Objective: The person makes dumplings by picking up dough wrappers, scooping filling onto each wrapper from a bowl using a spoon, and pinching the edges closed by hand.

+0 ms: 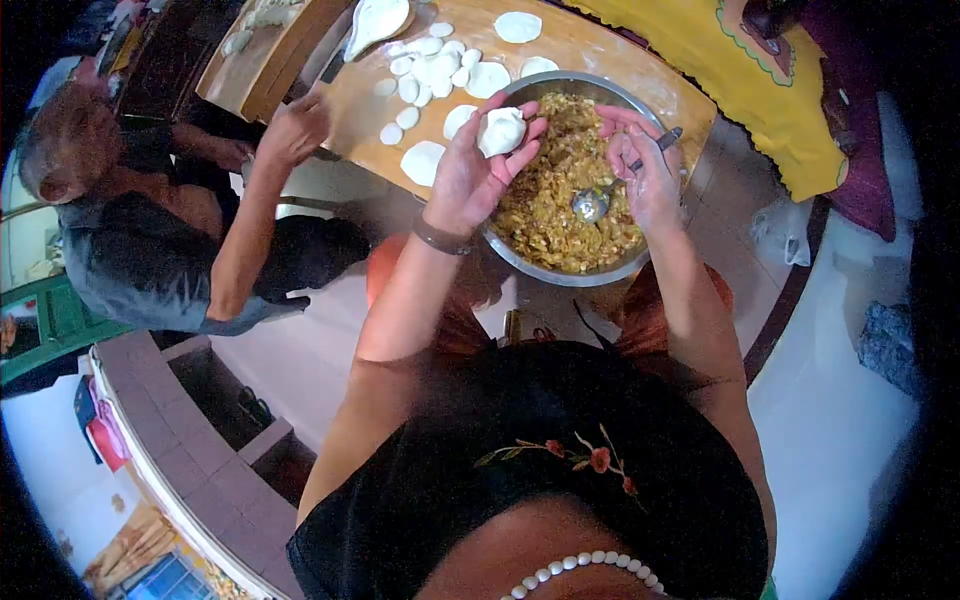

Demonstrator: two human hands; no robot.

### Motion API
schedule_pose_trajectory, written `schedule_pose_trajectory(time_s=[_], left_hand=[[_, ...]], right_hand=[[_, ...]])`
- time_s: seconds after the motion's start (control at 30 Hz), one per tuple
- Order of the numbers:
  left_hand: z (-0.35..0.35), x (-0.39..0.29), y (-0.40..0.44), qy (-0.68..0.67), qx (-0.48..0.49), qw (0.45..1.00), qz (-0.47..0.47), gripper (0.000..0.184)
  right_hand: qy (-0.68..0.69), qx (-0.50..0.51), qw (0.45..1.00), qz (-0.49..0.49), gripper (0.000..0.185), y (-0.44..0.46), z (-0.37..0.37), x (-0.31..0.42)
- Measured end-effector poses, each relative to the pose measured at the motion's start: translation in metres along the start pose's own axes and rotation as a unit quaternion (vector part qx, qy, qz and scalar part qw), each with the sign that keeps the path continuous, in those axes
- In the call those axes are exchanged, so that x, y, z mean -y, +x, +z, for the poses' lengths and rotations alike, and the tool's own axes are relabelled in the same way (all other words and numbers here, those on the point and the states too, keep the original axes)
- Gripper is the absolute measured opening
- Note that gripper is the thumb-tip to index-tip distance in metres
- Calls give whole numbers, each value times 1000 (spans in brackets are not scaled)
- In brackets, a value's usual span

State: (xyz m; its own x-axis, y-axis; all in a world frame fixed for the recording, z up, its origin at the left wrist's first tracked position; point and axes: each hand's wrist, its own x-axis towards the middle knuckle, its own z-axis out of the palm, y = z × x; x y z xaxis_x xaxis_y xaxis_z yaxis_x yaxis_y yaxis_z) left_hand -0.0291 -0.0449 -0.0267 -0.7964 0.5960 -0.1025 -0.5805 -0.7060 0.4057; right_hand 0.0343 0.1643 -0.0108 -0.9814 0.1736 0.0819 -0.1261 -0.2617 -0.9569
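Palm up, my left hand (pixel 465 185) cradles a white dumpling (pixel 502 131) in its curled fingers, over the left side of a metal bowl (pixel 570 279). The dumpling looks folded over; whether its edge is sealed, I cannot tell. My right hand (pixel 650 180) grips a metal spoon (pixel 590 206), whose handle sticks out past the fingers at the upper right. The spoon's bowl hangs over or rests on the chopped yellow-brown filling (pixel 565 240). Behind my left hand lie flat dough wrappers (pixel 423 163) and several small dough pieces (pixel 437 70).
The wooden table (pixel 350 105) carries more wrappers (pixel 518 27) and a pale dough-filled dish (pixel 380 22). A co-worker (pixel 150 240) sits at the left, one hand (pixel 297 130) raised near the table edge. Yellow cloth (pixel 740 90) drapes at the upper right.
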Motion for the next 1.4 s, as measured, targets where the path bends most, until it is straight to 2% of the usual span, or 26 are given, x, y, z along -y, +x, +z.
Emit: schedule_pose_trajectory(time_s=[0.33, 0.5, 0.83, 0.93, 1.07, 1.2, 1.27, 1.33, 1.37, 1.4], left_hand=[[5, -5, -3, 50, -35, 998, 24, 44], [8, -7, -5, 97, -69, 992, 52, 49], [12, -4, -5, 160, -37, 985, 58, 63], [12, -7, -8, 141, -16, 989, 43, 59], [18, -29, -25, 181, -88, 979, 20, 55], [-2, -58, -34, 399, -134, 906, 36, 47], [-39, -78, -25, 439, -136, 887, 43, 43], [-77, -104, -12, 444, -190, 872, 81, 40], [-96, -117, -3, 479, -209, 844, 120, 37], [-120, -135, 10, 544, -217, 801, 120, 35]], right_hand=[[-9, 6, 1000, -3, 32, 1, 1, -3], [-17, 7, 1000, 2, 32, 1, 3, -3], [-13, 10, 1000, 2, 31, 1, 0, 0], [3, -5, 1000, 14, 32, 1, 0, -1], [42, 2, 999, -9, 34, 4, -5, -9], [24, -8, 1000, 6, 34, 4, -4, -10], [33, -5, 999, 3, 34, 4, -7, -14], [32, -4, 999, 10, 35, 2, -7, -15], [26, -4, 1000, 16, 35, 1, -8, -12], [20, -5, 999, 24, 36, 1, -8, -10]])
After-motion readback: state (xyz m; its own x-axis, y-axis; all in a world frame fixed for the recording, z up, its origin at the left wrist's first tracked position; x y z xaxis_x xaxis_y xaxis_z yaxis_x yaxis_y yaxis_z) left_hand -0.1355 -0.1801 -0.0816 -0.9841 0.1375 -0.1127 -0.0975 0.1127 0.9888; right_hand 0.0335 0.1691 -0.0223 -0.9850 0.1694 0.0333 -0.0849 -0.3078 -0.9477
